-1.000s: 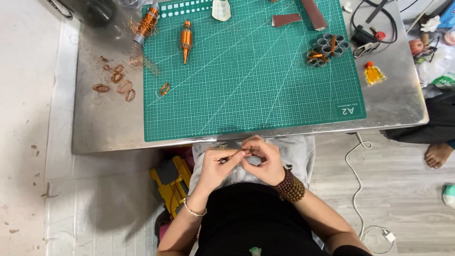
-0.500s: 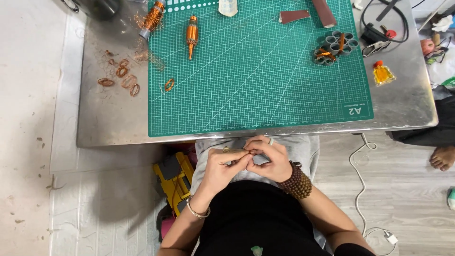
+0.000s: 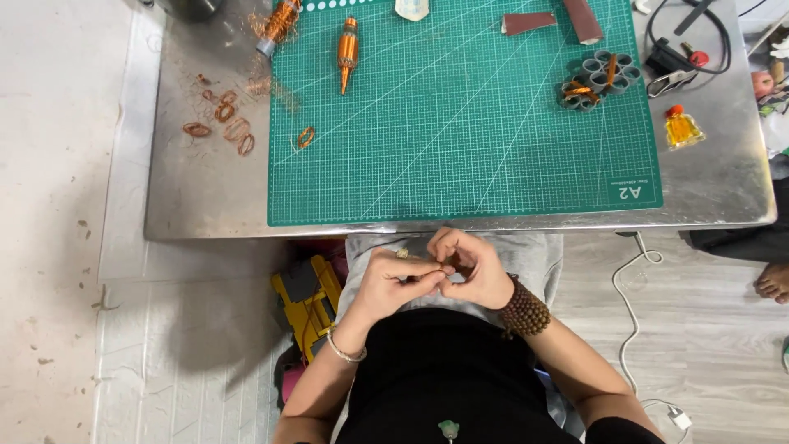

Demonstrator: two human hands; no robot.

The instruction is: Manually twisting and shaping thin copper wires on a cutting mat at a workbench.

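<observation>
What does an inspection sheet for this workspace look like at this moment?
Surface: steel table with a green cutting mat.
Job's things: small item pinched between both hands over the lap; too small to identify.
Clutter: copper wire coils, wound spool, ring cluster, orange bottle, sandpaper pieces.
Grippers: left hand and right hand meet fingertip to fingertip, below the table edge.
Cables: black cable on the table; white cable on the floor.
Surroundings: yellow tool on the floor, another person's foot at right.
</observation>
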